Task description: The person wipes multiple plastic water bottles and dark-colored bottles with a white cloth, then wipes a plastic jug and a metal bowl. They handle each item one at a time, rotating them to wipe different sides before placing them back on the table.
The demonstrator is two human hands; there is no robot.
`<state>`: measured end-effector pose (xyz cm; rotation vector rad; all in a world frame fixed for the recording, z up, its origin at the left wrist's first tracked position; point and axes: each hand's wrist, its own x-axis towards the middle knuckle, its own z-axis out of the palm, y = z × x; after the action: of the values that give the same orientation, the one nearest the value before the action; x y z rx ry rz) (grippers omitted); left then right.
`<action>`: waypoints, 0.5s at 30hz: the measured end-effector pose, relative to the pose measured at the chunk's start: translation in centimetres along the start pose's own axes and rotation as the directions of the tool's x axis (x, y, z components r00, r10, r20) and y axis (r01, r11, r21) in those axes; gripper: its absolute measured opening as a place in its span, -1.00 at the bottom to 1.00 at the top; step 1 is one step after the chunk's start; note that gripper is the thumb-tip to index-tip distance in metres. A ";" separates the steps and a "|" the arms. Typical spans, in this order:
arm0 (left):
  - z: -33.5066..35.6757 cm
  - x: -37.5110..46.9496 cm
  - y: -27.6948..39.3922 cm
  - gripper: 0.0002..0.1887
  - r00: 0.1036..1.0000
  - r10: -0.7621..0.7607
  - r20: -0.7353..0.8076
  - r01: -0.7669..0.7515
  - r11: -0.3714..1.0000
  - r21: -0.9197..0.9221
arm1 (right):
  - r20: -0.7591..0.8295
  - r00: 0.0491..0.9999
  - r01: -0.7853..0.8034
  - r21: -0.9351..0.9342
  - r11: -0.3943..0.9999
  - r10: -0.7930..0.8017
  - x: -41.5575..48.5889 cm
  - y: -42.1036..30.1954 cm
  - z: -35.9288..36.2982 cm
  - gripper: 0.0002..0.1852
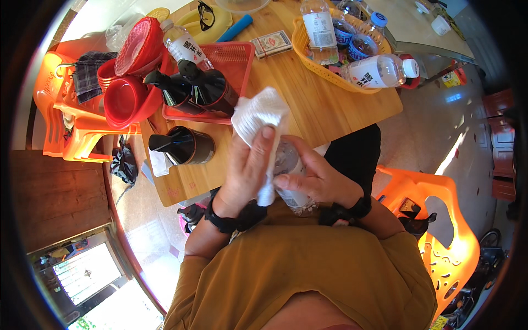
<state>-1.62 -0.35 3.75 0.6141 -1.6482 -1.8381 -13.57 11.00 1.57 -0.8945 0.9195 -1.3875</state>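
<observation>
My left hand (247, 165) grips a folded white ribbed cloth (264, 109), its thumb pressed across the front. The lower end of the cloth hangs against a clear plastic bottle (293, 196). My right hand (326, 177) is wrapped around this bottle, which is tilted in front of my chest with a printed label on its side. The cloth and my fingers hide the bottle's top. To the left of my hands, a dark pump bottle (192, 145) with a black top stands on the wooden table (338, 111).
A red plastic basket (243, 66) holds more dark bottles (216, 90) and a clear one (185, 47). A yellow basket (303, 53) carries several plastic bottles. Red bowls (123, 99) sit at the left. Orange chairs (447, 198) flank me; a card box (272, 44) lies farther back.
</observation>
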 end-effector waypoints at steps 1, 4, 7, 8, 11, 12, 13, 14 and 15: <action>-0.5 0.2 0.2 -0.62 0.994 -0.109 0.007 0.109 0.988 -0.108 | 0.035 0.999 -0.018 0.010 1.000 0.017 0.0 -0.1 0.1 -0.30; -1.3 0.4 0.2 -0.68 0.954 -0.300 0.021 0.290 0.900 -0.326 | 0.060 0.989 -0.134 -0.008 0.991 0.134 0.4 0.0 0.1 -0.36; -1.9 0.4 -0.4 -0.65 0.882 -0.464 0.081 0.432 0.729 -0.531 | 0.099 0.972 -0.221 0.071 0.973 0.213 1.0 0.4 -0.1 -0.22; -1.9 0.3 -0.8 -0.65 0.866 -0.492 0.088 0.441 0.669 -0.598 | 0.115 0.967 -0.240 0.116 0.964 0.227 1.1 0.5 -0.1 -0.14; -1.7 -0.1 -2.1 -0.56 0.866 -0.464 0.187 0.447 0.550 -0.705 | -0.015 0.986 -0.155 0.279 0.948 0.165 0.8 1.1 -0.4 -0.25; -1.4 -0.4 -2.5 -0.54 0.858 -0.461 0.228 0.467 0.512 -0.721 | -0.069 0.979 -0.164 0.284 0.945 0.190 0.5 1.4 -0.5 -0.20; -1.2 -0.7 -2.9 -0.51 0.846 -0.465 0.260 0.487 0.474 -0.734 | -0.106 0.975 -0.155 0.296 0.943 0.194 0.2 1.6 -0.6 -0.15; -0.9 -0.9 -3.3 -0.42 0.840 -0.440 0.317 0.503 0.414 -0.759 | -0.134 0.973 -0.138 0.317 0.938 0.189 -0.1 1.7 -0.9 -0.10; -0.8 -1.0 -3.6 -0.43 0.851 -0.318 0.417 0.514 0.350 -0.783 | -0.191 0.965 -0.138 0.218 0.966 0.181 -0.4 1.8 -1.2 -0.06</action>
<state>-0.80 -0.05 0.00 0.3781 -0.3586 -2.8497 -13.95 11.46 -0.55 -0.5147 0.9660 -1.4234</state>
